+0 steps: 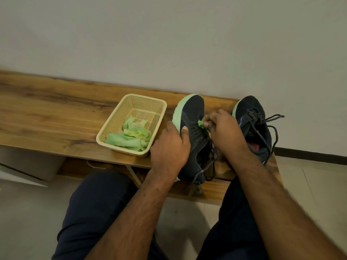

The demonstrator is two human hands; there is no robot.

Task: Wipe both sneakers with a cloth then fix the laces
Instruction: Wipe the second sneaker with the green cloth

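Note:
Two dark navy sneakers with pale green soles lie on a wooden bench (56, 109). My left hand (170, 147) grips the left sneaker (193, 113) by its side, thumb on the upper and fingers round the sole. My right hand (224, 134) pinches a small bunched green cloth (201, 124) and presses it on that sneaker's lace area. Its dark laces hang loose toward the bench's front edge. Against the wall at the bench's right end stands the right sneaker (251, 113), its laces (270, 126) undone and spread.
A cream plastic basket (112, 126) sits left of the sneakers on the bench, holding several crumpled green cloths (131, 137). A grey wall runs behind the bench. My knees in dark trousers are below, over a light tiled floor.

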